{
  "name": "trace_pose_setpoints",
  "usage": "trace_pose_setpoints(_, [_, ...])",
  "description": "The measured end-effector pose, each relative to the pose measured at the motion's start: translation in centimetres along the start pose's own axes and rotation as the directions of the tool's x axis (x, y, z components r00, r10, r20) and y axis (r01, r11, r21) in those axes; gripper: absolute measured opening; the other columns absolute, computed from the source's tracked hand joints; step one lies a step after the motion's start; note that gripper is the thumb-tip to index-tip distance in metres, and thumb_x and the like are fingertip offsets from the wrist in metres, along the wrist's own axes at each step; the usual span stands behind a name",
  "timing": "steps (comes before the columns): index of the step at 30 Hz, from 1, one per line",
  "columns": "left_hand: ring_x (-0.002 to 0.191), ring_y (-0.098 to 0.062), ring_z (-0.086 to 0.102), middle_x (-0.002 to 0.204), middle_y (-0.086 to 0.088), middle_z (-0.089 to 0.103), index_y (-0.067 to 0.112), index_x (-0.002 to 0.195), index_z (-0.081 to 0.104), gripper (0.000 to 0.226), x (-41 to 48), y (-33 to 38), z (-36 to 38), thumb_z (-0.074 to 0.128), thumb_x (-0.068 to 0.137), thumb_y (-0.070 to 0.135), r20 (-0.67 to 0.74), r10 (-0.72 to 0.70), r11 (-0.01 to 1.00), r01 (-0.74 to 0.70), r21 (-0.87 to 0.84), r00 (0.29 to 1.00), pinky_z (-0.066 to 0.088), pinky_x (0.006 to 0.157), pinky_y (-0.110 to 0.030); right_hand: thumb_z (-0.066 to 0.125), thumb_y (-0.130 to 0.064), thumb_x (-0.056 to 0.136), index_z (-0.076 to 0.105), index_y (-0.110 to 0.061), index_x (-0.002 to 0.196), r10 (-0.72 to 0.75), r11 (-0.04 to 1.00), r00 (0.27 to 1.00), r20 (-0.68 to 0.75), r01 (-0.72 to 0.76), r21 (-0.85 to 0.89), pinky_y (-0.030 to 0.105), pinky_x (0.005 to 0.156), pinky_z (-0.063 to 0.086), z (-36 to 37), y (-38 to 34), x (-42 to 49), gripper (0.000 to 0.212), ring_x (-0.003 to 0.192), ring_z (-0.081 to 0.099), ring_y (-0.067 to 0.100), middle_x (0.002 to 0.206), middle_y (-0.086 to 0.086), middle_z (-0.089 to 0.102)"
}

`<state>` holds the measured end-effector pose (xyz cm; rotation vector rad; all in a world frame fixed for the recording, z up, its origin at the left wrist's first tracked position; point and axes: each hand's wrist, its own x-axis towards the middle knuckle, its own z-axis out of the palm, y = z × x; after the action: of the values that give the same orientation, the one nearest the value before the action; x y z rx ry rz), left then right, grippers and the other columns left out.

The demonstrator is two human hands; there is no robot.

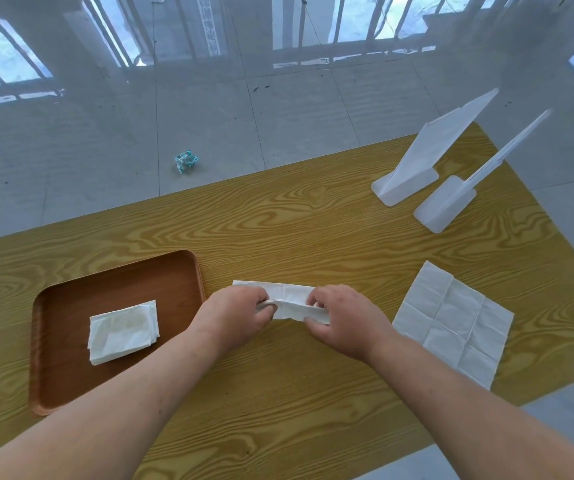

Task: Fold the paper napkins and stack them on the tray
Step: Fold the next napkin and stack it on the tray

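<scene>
A white paper napkin (290, 299) lies partly folded on the wooden table, just right of the brown tray (71, 382). My left hand (237, 315) pinches its left end and my right hand (342, 320) pinches its right end, lifting the near edge over. Inside the tray rests a small stack of folded napkins (123, 330). One unfolded napkin (452, 320), creased into squares, lies flat at the right of my right hand.
Two white plastic stands (413, 171) (448, 202) sit at the table's far right corner. A crumpled teal wrapper (186, 161) lies on the tiled floor beyond the table's far edge. The yellow wood-grain table (313, 230) ends close at my right.
</scene>
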<state>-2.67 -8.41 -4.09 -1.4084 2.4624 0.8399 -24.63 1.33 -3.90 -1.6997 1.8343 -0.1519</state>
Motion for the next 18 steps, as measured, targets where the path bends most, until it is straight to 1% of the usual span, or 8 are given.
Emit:
trace_pose_setpoints(3, [0.078, -0.009, 0.062, 0.086, 0.016, 0.068, 0.035, 0.096, 0.064, 0.019, 0.1, 0.1, -0.3, 0.054, 0.096, 0.052, -0.062, -0.037, 0.999, 0.036, -0.008, 0.997, 0.051, 0.064, -0.029, 0.052, -0.030, 0.093, 0.062, -0.027, 0.101, 0.173, 0.980, 0.984, -0.034, -0.169, 0.104, 0.039, 0.071, 0.053, 0.1, -0.1, 0.9, 0.013, 0.085, 0.063, 0.019, 0.090, -0.008, 0.067])
trace_pose_setpoints(5, [0.101, -0.015, 0.062, 0.111, 0.011, 0.065, 0.029, 0.118, 0.061, 0.032, 0.1, -0.2, -0.1, 0.060, 0.094, 0.050, -0.194, -0.051, 0.998, 0.059, 0.038, 0.980, 0.054, 0.085, -0.035, 0.052, -0.028, 0.093, 0.060, -0.025, 0.111, 0.250, 0.966, 0.963, -0.097, -0.241, 0.091, 0.040, 0.080, 0.051, 0.3, 0.2, 1.2, 0.020, 0.094, 0.060, 0.021, 0.099, -0.005, 0.064])
trace_pose_setpoints(7, [0.114, -0.024, 0.056, 0.125, 0.001, 0.059, 0.021, 0.131, 0.055, 0.049, 0.0, -0.5, 0.2, 0.067, 0.091, 0.046, -0.303, -0.049, 0.991, 0.084, 0.104, 0.952, 0.050, 0.094, -0.042, 0.057, -0.026, 0.090, 0.056, -0.021, 0.126, 0.237, 0.968, 0.945, -0.226, -0.250, -0.030, 0.040, 0.093, 0.047, 0.9, 0.6, 1.0, 0.036, 0.108, 0.053, 0.024, 0.115, 0.000, 0.060])
trace_pose_setpoints(10, [0.110, -0.029, 0.058, 0.121, -0.005, 0.061, 0.017, 0.123, 0.061, 0.044, -0.2, -0.8, 0.7, 0.075, 0.087, 0.036, -0.370, 0.100, 0.984, -0.038, 0.173, 0.924, 0.052, 0.093, -0.047, 0.064, -0.019, 0.080, 0.056, -0.015, 0.127, 0.044, 0.978, 0.939, -0.340, -0.110, -0.179, 0.047, 0.094, 0.048, 1.6, 0.4, 0.2, 0.048, 0.113, 0.053, 0.033, 0.122, 0.008, 0.058])
trace_pose_setpoints(12, [0.107, -0.026, 0.060, 0.115, 0.000, 0.064, 0.020, 0.116, 0.067, 0.031, -0.3, -0.9, 1.0, 0.067, 0.092, 0.038, -0.278, 0.221, 0.958, -0.156, 0.240, 0.935, 0.054, 0.092, -0.045, 0.063, -0.021, 0.080, 0.057, -0.016, 0.126, -0.092, 0.966, 0.953, -0.289, 0.015, -0.256, 0.047, 0.093, 0.050, 2.4, 0.3, -0.3, 0.046, 0.112, 0.055, 0.032, 0.122, 0.008, 0.059])
trace_pose_setpoints(14, [0.108, -0.023, 0.058, 0.115, 0.003, 0.063, 0.023, 0.115, 0.067, 0.031, -0.4, -0.7, 1.5, 0.057, 0.097, 0.046, -0.138, 0.258, 0.932, -0.209, 0.295, 0.956, 0.052, 0.092, -0.042, 0.059, -0.026, 0.086, 0.056, -0.019, 0.131, -0.132, 0.954, 0.975, -0.180, 0.076, -0.288, 0.045, 0.099, 0.049, 3.2, 0.3, -0.6, 0.045, 0.117, 0.055, 0.030, 0.128, 0.007, 0.059])
trace_pose_setpoints(16, [0.110, -0.021, 0.057, 0.119, 0.004, 0.061, 0.026, 0.119, 0.066, 0.037, -0.4, -0.7, 2.0, 0.050, 0.100, 0.053, -0.080, 0.176, 0.944, -0.145, 0.297, 0.981, 0.051, 0.092, -0.038, 0.054, -0.030, 0.090, 0.055, -0.022, 0.134, -0.099, 0.955, 0.991, -0.095, 0.068, -0.288, 0.043, 0.103, 0.046, 3.8, 0.2, -0.7, 0.044, 0.122, 0.053, 0.029, 0.133, 0.005, 0.057])
trace_pose_setpoints(18, [0.107, -0.019, 0.056, 0.118, 0.004, 0.061, 0.026, 0.119, 0.066, 0.039, -0.3, -0.8, 2.3, 0.045, 0.102, 0.054, -0.097, 0.091, 0.960, -0.062, 0.274, 0.991, 0.051, 0.088, -0.036, 0.052, -0.030, 0.091, 0.054, -0.023, 0.133, -0.084, 0.957, 0.994, -0.075, 0.059, -0.286, 0.043, 0.104, 0.045, 4.0, 0.2, -0.7, 0.043, 0.123, 0.051, 0.028, 0.134, 0.005, 0.056])
